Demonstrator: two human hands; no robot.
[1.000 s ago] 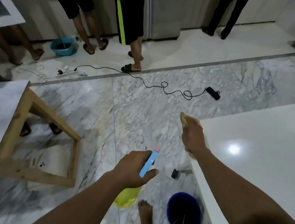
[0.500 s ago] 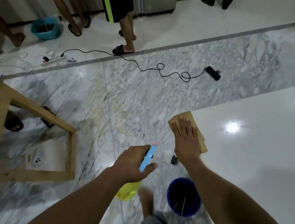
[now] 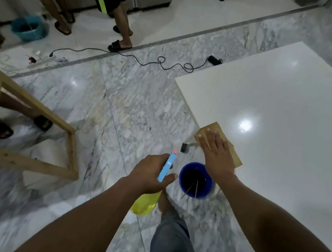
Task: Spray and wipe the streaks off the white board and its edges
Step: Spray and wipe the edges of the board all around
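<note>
The glossy white board (image 3: pixel 278 119) fills the right side, its near-left edge running down toward me. A tan folded cloth (image 3: pixel 218 131) lies on that left edge. My right hand (image 3: pixel 217 152) presses flat on the cloth with straight fingers. To its left, over the floor, my left hand (image 3: pixel 150 174) grips a spray bottle (image 3: pixel 166 165) with a light-blue head, pink nozzle and yellow body hanging below the fist. The nozzle points away from me.
A blue bucket (image 3: pixel 195 180) stands on the marble floor beside the board's edge, near my foot. A wooden frame (image 3: pixel 67 137) sits at left. A black cable (image 3: pixel 162 62) crosses the floor ahead. People's legs (image 3: pixel 121 23) and a teal bucket (image 3: pixel 29 28) are at the back.
My right hand has slid the cloth along the board's left edge toward me, from the far corner. My left hand still holds the bottle; the view has shifted right.
</note>
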